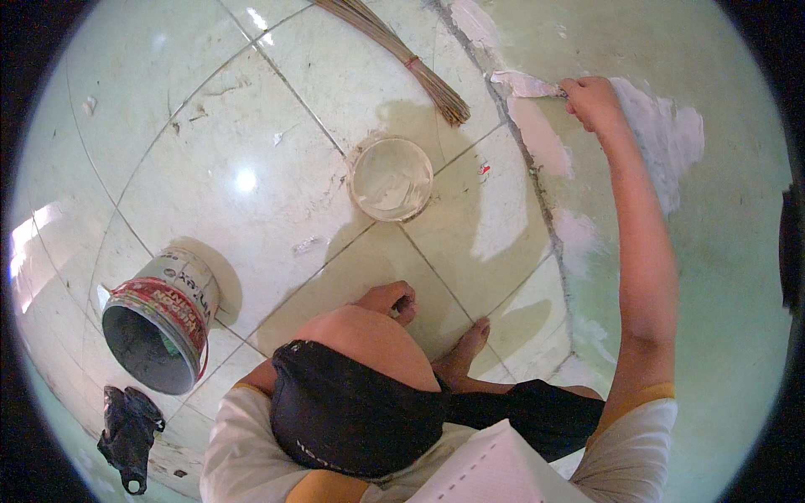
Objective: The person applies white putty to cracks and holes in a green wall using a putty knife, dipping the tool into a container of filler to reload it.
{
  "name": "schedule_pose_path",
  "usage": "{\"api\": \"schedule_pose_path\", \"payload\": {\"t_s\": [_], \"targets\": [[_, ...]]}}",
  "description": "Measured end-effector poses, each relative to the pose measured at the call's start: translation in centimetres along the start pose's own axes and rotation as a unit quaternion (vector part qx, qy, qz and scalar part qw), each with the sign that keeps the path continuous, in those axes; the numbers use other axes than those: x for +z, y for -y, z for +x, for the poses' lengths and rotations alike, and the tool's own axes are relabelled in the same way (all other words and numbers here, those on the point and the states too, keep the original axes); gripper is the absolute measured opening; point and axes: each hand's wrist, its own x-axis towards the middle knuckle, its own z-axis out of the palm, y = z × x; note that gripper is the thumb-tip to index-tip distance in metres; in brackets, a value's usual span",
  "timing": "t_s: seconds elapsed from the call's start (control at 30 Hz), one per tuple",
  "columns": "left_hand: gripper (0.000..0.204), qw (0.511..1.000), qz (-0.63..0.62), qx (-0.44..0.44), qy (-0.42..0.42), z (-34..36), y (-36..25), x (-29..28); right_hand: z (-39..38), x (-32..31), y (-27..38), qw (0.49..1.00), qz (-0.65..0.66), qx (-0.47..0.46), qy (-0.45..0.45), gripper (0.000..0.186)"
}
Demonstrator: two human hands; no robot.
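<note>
My right hand (pixel 594 102) is closed round the handle of a putty knife (pixel 530 85), out at the far right against the green wall. The blade is coated in pinkish-white putty and lies close to the wall's foot. Smeared putty (pixel 662 134) covers the wall beside my hand, and more patches (pixel 541 138) run along its lower edge. My left hand (pixel 392 300) hangs over my bent knee with its fingers curled in, and no object shows in it. Ahead of it on the floor is a round, clear tub (pixel 391 179) with whitish residue inside.
A bundle of thin sticks (pixel 411 63), tied with a red band, lies near the wall. To the left, a paint bucket (pixel 163 323) stands on the tiled floor (pixel 277 210). A crumpled black plastic bag (pixel 130 432) lies nearer me. Small scraps dot the tiles.
</note>
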Motion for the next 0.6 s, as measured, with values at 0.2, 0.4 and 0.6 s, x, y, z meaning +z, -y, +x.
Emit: {"api": "schedule_pose_path", "payload": {"t_s": [0.2,0.4,0.6], "targets": [[0.019,0.999,0.003,0.031,0.005,0.1,-0.1,0.0,-1.7,1.5,0.9,0.997,-0.008,-0.08,-0.005,0.039],[0.019,1.0,-0.001,-0.002,0.012,0.1,-0.4,0.0,-0.2,5.5,0.4,0.986,-0.075,-0.121,-0.089,0.04],[0.019,0.999,0.015,0.03,0.003,-0.1,0.8,0.1,-3.3,2.4,1.1,0.98,-0.06,-0.144,-0.126,0.038]]}}
